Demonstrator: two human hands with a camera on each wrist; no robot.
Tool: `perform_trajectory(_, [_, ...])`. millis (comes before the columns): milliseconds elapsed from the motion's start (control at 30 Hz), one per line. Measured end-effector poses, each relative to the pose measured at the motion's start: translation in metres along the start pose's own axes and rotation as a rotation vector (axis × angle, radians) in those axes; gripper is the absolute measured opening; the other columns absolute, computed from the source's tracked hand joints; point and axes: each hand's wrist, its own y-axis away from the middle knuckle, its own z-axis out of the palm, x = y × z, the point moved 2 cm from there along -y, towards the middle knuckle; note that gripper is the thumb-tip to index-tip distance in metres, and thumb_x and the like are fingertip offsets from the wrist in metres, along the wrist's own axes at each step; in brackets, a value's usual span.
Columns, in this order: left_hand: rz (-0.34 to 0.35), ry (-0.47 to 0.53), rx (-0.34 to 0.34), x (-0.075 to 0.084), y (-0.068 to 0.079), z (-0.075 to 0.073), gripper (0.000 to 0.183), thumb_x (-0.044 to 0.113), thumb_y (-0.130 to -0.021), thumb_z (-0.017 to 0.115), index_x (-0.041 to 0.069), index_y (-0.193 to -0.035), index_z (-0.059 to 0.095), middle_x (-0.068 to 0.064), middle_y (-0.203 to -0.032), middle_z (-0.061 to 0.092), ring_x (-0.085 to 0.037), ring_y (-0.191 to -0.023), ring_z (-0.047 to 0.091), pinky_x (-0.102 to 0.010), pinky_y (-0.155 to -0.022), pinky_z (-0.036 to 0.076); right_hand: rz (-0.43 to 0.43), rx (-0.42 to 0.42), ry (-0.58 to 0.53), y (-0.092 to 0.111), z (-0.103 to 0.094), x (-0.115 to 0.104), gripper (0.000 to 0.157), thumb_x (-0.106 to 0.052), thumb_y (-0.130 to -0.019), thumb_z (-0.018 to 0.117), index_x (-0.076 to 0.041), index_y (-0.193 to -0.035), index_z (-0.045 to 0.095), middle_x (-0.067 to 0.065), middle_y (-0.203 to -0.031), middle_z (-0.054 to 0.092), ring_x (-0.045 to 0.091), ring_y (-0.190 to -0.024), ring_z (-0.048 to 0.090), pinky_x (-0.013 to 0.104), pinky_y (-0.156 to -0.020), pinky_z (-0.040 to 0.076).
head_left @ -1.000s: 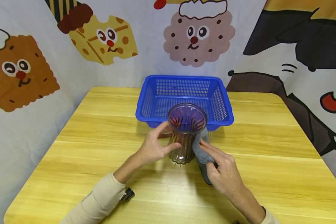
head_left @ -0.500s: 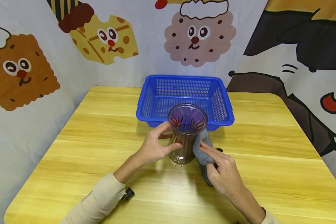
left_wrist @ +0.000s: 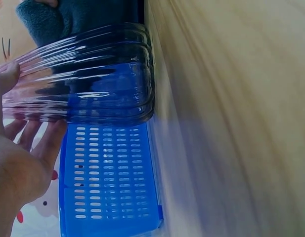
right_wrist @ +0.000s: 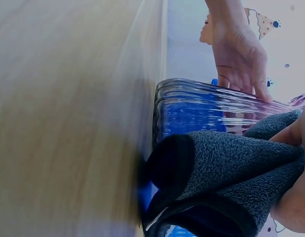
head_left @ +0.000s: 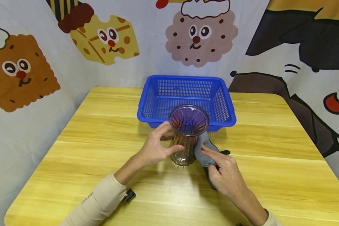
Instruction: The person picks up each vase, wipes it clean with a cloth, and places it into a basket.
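A ribbed, purple-tinted glass vase (head_left: 183, 153) with a flared rim stands upright on the wooden table, its base at the tabletop in the left wrist view. My left hand (head_left: 153, 146) holds it by the left side, thumb in front and fingers curving behind. On the other side, my right hand (head_left: 227, 174) grips a grey towelling cloth (head_left: 204, 155) and presses it to the glass. The right wrist view shows the cloth (right_wrist: 231, 165) folded, with dark edging and its lower end hanging near the tabletop. Parts of the right fingers are hidden by the cloth.
A blue perforated plastic basket (head_left: 230, 121) sits right behind the vase, overlapped by its rim in the head view. The wooden table (head_left: 82, 150) extends to both sides. A cartoon-printed curtain (head_left: 149, 40) hangs behind the table's back edge.
The cloth has shifted slightly along the vase's right side, and a dark tip of it now sticks out to the right beyond my right hand. My left hand and the vase stay put.
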Motion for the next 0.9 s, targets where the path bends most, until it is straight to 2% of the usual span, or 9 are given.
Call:
perform_trajectory(100, [-0.012, 0.002, 0.001, 0.0001, -0.0001, -0.0009, 0.061, 0.009, -0.077, 0.091, 0.008, -0.132, 0.064, -0.003, -0.125, 0.061, -0.021, -0.118, 0.058, -0.034, -0.092, 0.059, 0.010, -0.006, -0.007, -0.0001, 0.0010, 0.0014, 0.052, 0.014, -0.073, 0.052, -0.001, -0.118, 0.075, -0.001, -0.128, 0.068, 0.027, -0.118, 0.063, 0.042, -0.093, 0.058])
perform_trajectory(333, [-0.020, 0.000, 0.002, -0.0005, 0.0002, -0.0013, 0.061, 0.010, -0.076, 0.092, 0.009, -0.131, 0.065, -0.004, -0.122, 0.061, -0.021, -0.118, 0.058, -0.034, -0.091, 0.059, 0.061, -0.037, -0.028, 0.0000, 0.0020, 0.0039, 0.052, 0.013, -0.075, 0.051, -0.002, -0.118, 0.075, 0.001, -0.127, 0.069, 0.030, -0.118, 0.063, 0.051, -0.094, 0.056])
perform_trajectory(667, [-0.043, 0.012, 0.002, -0.0011, -0.0007, -0.0016, 0.063, 0.010, -0.075, 0.092, 0.009, -0.131, 0.064, -0.004, -0.121, 0.061, -0.021, -0.118, 0.058, -0.033, -0.091, 0.059, 0.075, -0.073, -0.004, -0.0002, 0.0033, 0.0071, 0.049, 0.012, -0.077, 0.051, -0.002, -0.117, 0.076, 0.003, -0.124, 0.070, 0.031, -0.117, 0.064, 0.051, -0.092, 0.058])
perform_trajectory(767, [-0.052, 0.008, 0.004, -0.0009, -0.0003, -0.0016, 0.063, 0.010, -0.075, 0.093, 0.010, -0.131, 0.063, -0.002, -0.121, 0.060, -0.020, -0.117, 0.059, -0.032, -0.091, 0.059, 0.090, -0.099, 0.010, -0.0005, 0.0039, 0.0075, 0.049, 0.011, -0.077, 0.051, -0.002, -0.117, 0.075, 0.004, -0.124, 0.070, 0.024, -0.106, 0.067, 0.040, -0.077, 0.060])
perform_trajectory(833, [-0.055, 0.002, 0.007, -0.0009, -0.0002, -0.0017, 0.063, 0.010, -0.074, 0.093, 0.010, -0.130, 0.063, -0.001, -0.121, 0.060, -0.019, -0.116, 0.060, -0.032, -0.091, 0.059, 0.104, -0.121, 0.023, -0.0009, 0.0044, 0.0076, 0.049, 0.011, -0.077, 0.051, -0.003, -0.118, 0.075, 0.005, -0.125, 0.069, 0.020, -0.101, 0.065, 0.035, -0.069, 0.056])
perform_trajectory(900, [-0.058, -0.002, 0.009, -0.0010, 0.0000, -0.0018, 0.064, 0.010, -0.074, 0.093, 0.010, -0.130, 0.063, 0.000, -0.120, 0.060, -0.018, -0.114, 0.060, -0.032, -0.090, 0.059, 0.120, -0.145, 0.034, -0.0013, 0.0047, 0.0077, 0.049, 0.010, -0.078, 0.051, -0.003, -0.119, 0.075, 0.005, -0.125, 0.069, 0.019, -0.098, 0.064, 0.034, -0.068, 0.054])
